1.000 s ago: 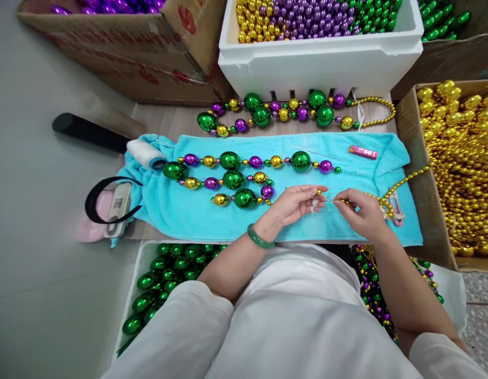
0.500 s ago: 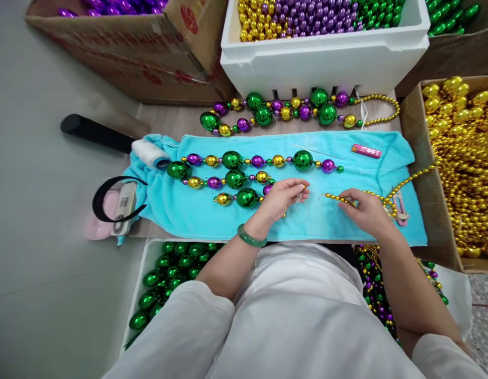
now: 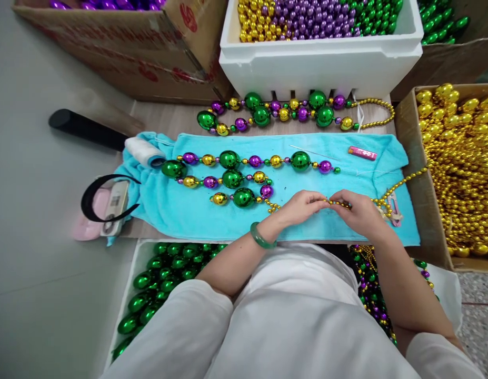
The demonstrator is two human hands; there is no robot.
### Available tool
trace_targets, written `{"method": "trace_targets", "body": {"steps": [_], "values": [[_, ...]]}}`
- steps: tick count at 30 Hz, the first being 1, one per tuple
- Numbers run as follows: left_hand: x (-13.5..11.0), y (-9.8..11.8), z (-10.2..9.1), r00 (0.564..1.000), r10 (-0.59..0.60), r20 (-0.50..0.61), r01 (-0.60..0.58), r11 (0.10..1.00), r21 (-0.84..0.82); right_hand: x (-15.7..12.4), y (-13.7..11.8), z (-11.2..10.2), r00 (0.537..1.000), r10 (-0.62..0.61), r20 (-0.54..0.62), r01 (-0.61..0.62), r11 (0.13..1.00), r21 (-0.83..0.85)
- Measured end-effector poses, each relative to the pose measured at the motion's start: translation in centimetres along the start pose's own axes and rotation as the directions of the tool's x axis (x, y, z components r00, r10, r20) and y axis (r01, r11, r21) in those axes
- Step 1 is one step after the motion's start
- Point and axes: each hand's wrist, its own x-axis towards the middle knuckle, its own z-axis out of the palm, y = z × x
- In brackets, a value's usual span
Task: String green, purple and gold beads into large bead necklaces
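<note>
My left hand (image 3: 302,209), with a green bangle on its wrist, pinches at the tip of a gold bead strand (image 3: 405,181). My right hand (image 3: 356,211) is closed round the same strand just beside it, fingertips nearly touching. From the right hand the strand runs up to the box on the right. Rows of strung green, purple and gold beads (image 3: 244,197) lie on the turquoise towel (image 3: 196,223). A few small gold beads (image 3: 273,207) show left of my left hand. Pink thread snips (image 3: 395,211) lie partly under the strand.
A pink lighter (image 3: 362,153) and a needle (image 3: 310,151) lie on the towel, with a thread spool (image 3: 143,152) at its left end. A finished-looking necklace (image 3: 261,116) lies behind. Around stand a white foam box (image 3: 318,66) and a cardboard box of gold beads (image 3: 411,121).
My left hand has moved right, away from the strung beads, and now meets my right hand at the gold strand's end. The whole view has shifted slightly.
</note>
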Motion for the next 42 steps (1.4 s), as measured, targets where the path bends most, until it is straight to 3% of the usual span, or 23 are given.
{"method": "trace_targets", "body": {"steps": [4, 9, 12, 15, 18, 20, 22, 24, 25, 28, 31, 33, 39, 42], "values": [[-0.5, 0.6, -0.7, 0.999, 0.002, 0.033, -0.005, 0.996, 0.093, 0.0, 0.6, -0.6, 0.999, -0.013, 0.044, 0.011, 0.999, 0.045], [-1.1, 0.1, -2.7, 0.996, -0.091, -0.02, 0.093, 0.988, 0.123, -0.3, 2.8, -1.8, 0.992, 0.065, -0.113, -0.06, 0.997, 0.052], [-1.3, -0.3, -3.4, 0.991, -0.118, -0.06, 0.127, 0.975, 0.183, 0.0, 3.8, -2.3, 0.988, 0.097, -0.124, -0.09, 0.994, 0.064], [-1.4, 0.8, -2.9, 0.972, 0.048, -0.228, 0.05, 0.912, 0.408, 0.5, 3.5, -2.0, 0.995, 0.051, -0.08, -0.045, 0.996, 0.083], [-1.1, 2.5, -1.5, 0.884, 0.273, -0.38, -0.034, 0.847, 0.53, 0.9, 2.3, -0.9, 0.999, -0.02, -0.035, 0.024, 0.995, 0.099], [-0.5, 2.9, -0.7, 0.894, 0.302, -0.33, -0.134, 0.885, 0.445, 1.0, 1.2, 0.1, 0.999, -0.042, -0.008, 0.043, 0.995, 0.087], [0.3, 2.3, -0.3, 0.965, 0.214, -0.15, -0.169, 0.949, 0.268, 0.8, 0.3, 1.1, 0.998, -0.058, 0.011, 0.057, 0.996, 0.066], [0.9, 1.0, -0.4, 0.997, 0.079, 0.006, -0.079, 0.984, 0.159, 0.5, 0.0, 1.6, 0.994, -0.107, 0.015, 0.107, 0.994, 0.031], [1.0, 0.4, -0.7, 1.0, 0.019, 0.024, -0.022, 0.986, 0.163, 0.3, 0.1, 1.5, 0.991, -0.133, 0.007, 0.133, 0.991, 0.013], [0.6, -1.0, -1.8, 0.995, -0.068, -0.077, 0.088, 0.953, 0.289, -0.6, 2.0, 0.1, 0.989, -0.131, -0.065, 0.127, 0.99, -0.063], [-0.3, -1.1, -2.6, 0.986, -0.058, -0.155, 0.112, 0.925, 0.363, -1.7, 4.9, -2.1, 0.987, -0.051, -0.151, 0.016, 0.973, -0.23], [-0.6, -0.8, -2.6, 0.977, -0.034, -0.211, 0.11, 0.926, 0.361, -2.3, 6.3, -3.0, 0.989, -0.027, -0.146, -0.021, 0.947, -0.321], [0.7, -0.7, -2.0, 0.956, 0.08, -0.281, -0.016, 0.975, 0.224, -2.4, 6.2, -1.6, 0.998, -0.04, -0.042, 0.022, 0.932, -0.361], [1.4, -0.4, -0.7, 0.944, 0.136, -0.3, -0.09, 0.983, 0.162, -2.1, 5.3, -0.9, 0.998, -0.059, -0.032, 0.045, 0.942, -0.333]]}}
